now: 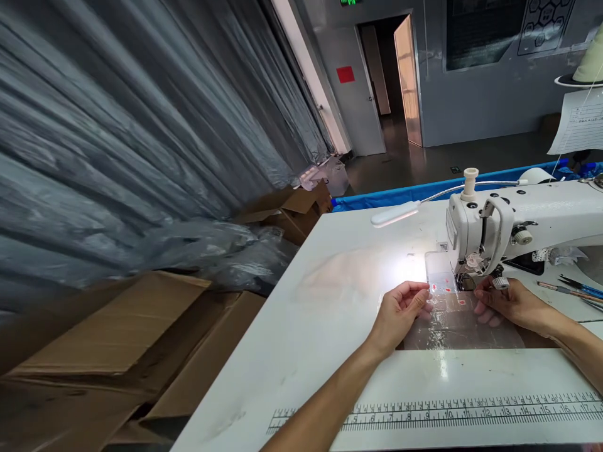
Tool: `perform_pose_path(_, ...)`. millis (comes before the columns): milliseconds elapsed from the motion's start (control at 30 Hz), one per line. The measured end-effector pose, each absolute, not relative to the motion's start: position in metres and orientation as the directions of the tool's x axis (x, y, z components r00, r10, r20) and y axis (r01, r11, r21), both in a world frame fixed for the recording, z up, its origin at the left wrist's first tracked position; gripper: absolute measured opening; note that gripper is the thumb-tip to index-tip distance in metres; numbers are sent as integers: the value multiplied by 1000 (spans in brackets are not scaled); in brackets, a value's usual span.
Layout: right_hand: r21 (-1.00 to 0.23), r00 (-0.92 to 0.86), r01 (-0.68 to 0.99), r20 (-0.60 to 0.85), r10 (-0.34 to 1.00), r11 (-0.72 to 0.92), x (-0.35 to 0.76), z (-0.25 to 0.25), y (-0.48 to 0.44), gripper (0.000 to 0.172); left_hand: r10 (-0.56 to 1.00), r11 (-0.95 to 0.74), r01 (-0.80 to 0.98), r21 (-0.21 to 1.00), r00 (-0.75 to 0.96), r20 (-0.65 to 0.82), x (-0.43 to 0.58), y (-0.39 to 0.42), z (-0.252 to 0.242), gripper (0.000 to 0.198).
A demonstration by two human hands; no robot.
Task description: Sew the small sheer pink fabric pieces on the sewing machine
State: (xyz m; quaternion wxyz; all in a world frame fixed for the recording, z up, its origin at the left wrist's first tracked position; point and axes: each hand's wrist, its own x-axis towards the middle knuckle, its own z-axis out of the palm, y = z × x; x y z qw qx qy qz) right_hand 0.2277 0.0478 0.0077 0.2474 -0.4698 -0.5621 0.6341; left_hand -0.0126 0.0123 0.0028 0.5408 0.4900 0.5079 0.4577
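A thin see-through sheet (452, 320) with small red marks lies at the needle area of a white sewing machine (475, 232). My left hand (400, 314) pinches the sheet's left edge between thumb and fingers, left of the presser foot. On the right, my right hand (511, 304) is closed on the sheet's other side, close beside the needle area; its fingertips show partly through the clear material.
A lamp (396, 215) reaches over the white table (330, 314). Tweezers and pen-like tools (572, 289) lie right of my right hand. A printed ruler (424, 414) runs along the front edge. Cardboard boxes (117, 320) and plastic wrap (226, 251) stand left.
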Motion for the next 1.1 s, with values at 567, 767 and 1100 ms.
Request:
perform_pose_path(567, -947, -296, -2, -308, 904, -322, 221, 0, 39, 55, 987, 128, -251, 959, -61, -148, -8, 13, 1, 50)
perform_pose_path(767, -941, -287, -82, -294, 912, -329, 219, -5, 38, 60, 982, 176, -402, 898, 13, -186, -7, 13, 4, 51)
perform_pose_path(1100, -954, -390, -4, -276, 878, -301, 222, -6, 42, 62, 983, 183, -292, 939, 64, -172, -6, 15, 0, 56)
